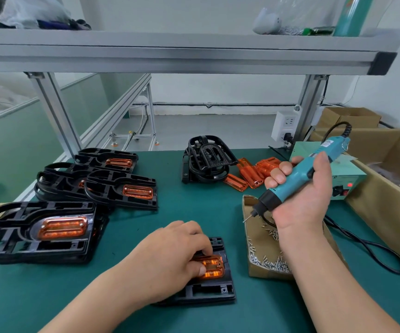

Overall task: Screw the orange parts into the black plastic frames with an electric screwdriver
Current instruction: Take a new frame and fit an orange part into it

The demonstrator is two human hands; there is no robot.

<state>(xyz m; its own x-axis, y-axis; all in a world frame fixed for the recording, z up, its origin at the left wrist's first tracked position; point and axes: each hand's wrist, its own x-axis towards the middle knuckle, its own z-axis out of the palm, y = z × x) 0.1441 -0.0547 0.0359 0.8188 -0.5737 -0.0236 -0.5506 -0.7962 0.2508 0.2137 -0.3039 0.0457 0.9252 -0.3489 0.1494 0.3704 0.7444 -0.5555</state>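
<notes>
**Orange part held in its frame, screwdriver lifted**

The orange part was seated in a black plastic frame lying flat near the front edge of the tabletop, about midway along it. The part was pinched by the left hand, its fingers bent over the far edge and its thumb on the near edge. The electric screwdriver was clasped in the right hand, all fingers wrapped round the teal body, the bit tilted down and left with a screw at its tip. It was held above a cardboard tray of loose screws. A white label on the screwdriver could not be read. Fitted frames were laid along the left edge. A stack of bare frames and loose orange parts were set toward the back edge.
</notes>
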